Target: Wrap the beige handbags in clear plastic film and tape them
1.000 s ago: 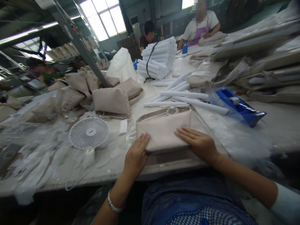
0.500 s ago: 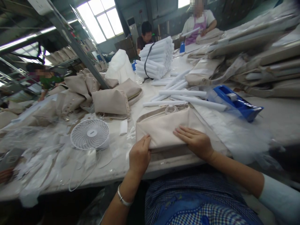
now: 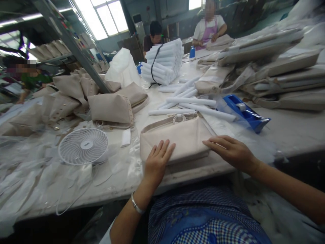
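A beige bag [image 3: 177, 139] lies flat at the table's front edge, with a coil of pale cord [image 3: 179, 118] at its far edge. My left hand [image 3: 158, 159] rests on the bag's near left part, its fingers spread and flat. At the bag's right end, my right hand [image 3: 232, 150] has its fingers stretched out, the tips touching the bag's side. Neither hand grips anything. Thin clear plastic [image 3: 256, 142] lies to the right of the bag.
A white fan [image 3: 83, 146] stands to the left, before a heap of beige bags [image 3: 110, 110]. Behind my bag lie loose white tubes [image 3: 191, 101] and a strapped tube bundle [image 3: 164, 62]. A blue tape dispenser [image 3: 246, 113] and stacked bags [image 3: 286, 79] are rightward. Co-workers sit or stand beyond.
My left hand has moved from the bag's left corner onto its top, fingers now spread. The right hand has slid right, from the top to the bag's right end.
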A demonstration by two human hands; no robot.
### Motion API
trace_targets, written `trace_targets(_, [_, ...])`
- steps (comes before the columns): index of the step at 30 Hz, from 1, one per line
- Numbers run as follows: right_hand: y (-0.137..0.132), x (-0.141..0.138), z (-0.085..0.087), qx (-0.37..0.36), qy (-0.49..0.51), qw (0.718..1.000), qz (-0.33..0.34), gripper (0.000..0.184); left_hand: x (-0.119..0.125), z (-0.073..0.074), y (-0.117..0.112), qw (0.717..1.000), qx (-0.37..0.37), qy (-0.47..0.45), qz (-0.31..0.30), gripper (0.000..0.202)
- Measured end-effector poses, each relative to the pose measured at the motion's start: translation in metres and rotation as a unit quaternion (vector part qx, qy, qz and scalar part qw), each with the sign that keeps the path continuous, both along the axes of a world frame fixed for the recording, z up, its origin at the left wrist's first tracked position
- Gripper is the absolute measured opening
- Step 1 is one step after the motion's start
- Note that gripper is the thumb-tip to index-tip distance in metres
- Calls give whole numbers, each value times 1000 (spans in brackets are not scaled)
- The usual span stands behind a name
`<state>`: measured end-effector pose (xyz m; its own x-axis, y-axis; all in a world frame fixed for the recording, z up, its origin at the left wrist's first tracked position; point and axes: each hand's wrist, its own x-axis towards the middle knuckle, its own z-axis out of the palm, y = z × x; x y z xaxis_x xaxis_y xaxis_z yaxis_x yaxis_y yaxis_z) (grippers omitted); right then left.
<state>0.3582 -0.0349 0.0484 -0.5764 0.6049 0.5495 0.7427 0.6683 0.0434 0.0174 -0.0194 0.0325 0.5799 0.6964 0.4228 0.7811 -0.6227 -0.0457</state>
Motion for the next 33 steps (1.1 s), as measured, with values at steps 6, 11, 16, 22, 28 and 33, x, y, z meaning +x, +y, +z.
trace_targets(6, [1, -15, -21, 52, 85, 995, -28, 39, 4, -7, -2, 999, 35, -10, -7, 57])
trace_targets(11, [-11, -25, -42, 35, 139, 988, -54, 40, 6, -21, -6, 999, 35, -8, -3, 52])
trace_targets(16, [-29, -22, -22, -31, 102, 994, -31, 40, 4, -31, -8, 999, 24, 21, -2, 54])
trace_targets(22, [9, -61, 33, 14, 115, 993, -19, 40, 5, -35, -7, 999, 39, 23, 8, 55])
trace_targets(28, [65, -108, -8, -49, 37, 998, 16, 67, 8, -28, -16, 1000, 21, 17, 13, 64])
trace_targets(33, [65, -105, -22, -71, 28, 997, 31, 69, 7, 19, -10, 991, -122, -57, -9, 53])
